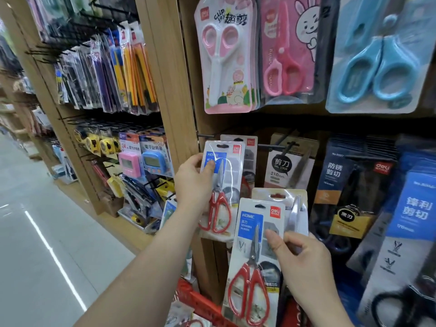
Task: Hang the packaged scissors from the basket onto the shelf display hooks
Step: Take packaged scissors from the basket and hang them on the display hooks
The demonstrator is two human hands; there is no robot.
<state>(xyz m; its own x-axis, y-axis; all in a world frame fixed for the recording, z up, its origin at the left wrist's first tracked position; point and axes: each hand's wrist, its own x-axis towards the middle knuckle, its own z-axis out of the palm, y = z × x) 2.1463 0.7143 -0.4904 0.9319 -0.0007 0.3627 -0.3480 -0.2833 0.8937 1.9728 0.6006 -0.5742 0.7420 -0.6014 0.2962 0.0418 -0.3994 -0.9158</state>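
Note:
My left hand point(194, 181) grips a red-handled scissors pack point(224, 185) by its left edge, thumb on the blue label. The pack's hang hole sits just below a black display hook point(207, 135), in front of another identical pack on that hook. My right hand point(304, 267) holds two more scissors packs point(256, 258) fanned apart, the front one with red handles, lower and to the right. The red basket point(200, 300) shows at the bottom, below the packs, with more packages inside.
Children's scissors in pink point(226, 57) and blue point(382, 55) packs hang on the row above. Black and blue scissors packs point(349, 185) fill hooks to the right. A wooden upright point(169, 90) separates this bay from pens and timers on the left. The aisle floor lies left.

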